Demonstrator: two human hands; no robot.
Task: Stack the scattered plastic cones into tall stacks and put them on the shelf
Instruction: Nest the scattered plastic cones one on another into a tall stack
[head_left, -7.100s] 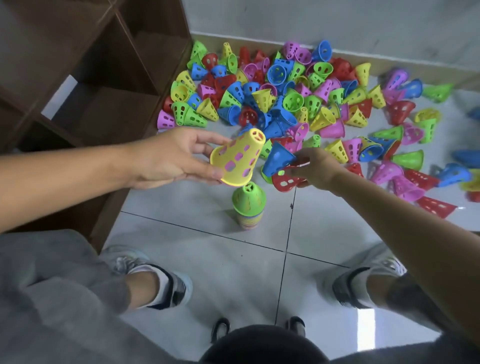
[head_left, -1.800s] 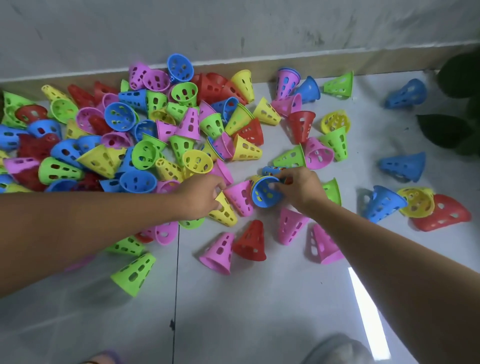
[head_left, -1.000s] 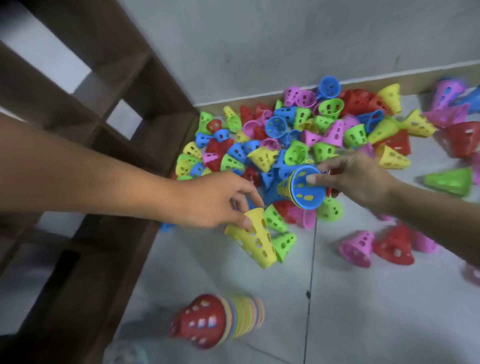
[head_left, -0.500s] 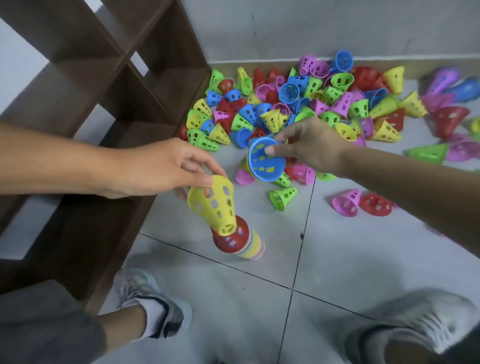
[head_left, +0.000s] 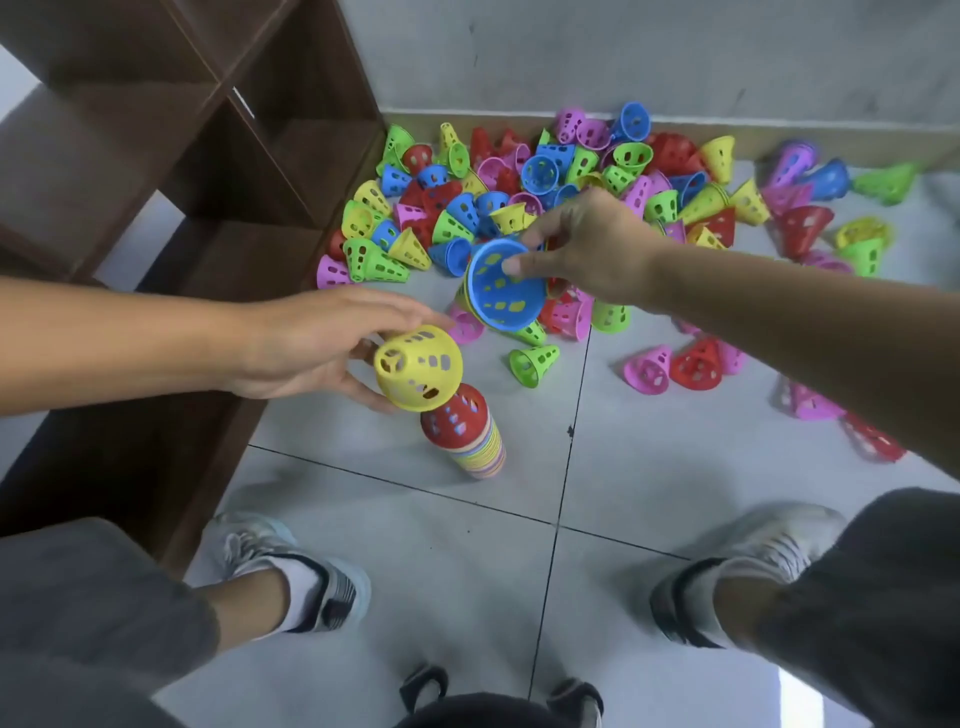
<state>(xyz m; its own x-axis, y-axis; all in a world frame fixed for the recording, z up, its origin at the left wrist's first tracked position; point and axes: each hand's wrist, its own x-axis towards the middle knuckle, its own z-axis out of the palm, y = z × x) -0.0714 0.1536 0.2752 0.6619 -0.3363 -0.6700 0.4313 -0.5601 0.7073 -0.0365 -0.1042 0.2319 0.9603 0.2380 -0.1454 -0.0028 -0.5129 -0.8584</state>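
The left hand (head_left: 311, 345) holds a yellow cone (head_left: 418, 368) between fingers and thumb just above the red-topped stack (head_left: 464, 430) standing upright on the floor (head_left: 415, 545), narrow end tilted up-left. The right hand (head_left: 587, 244) pinches a blue cone (head_left: 505, 292), open mouth facing the camera
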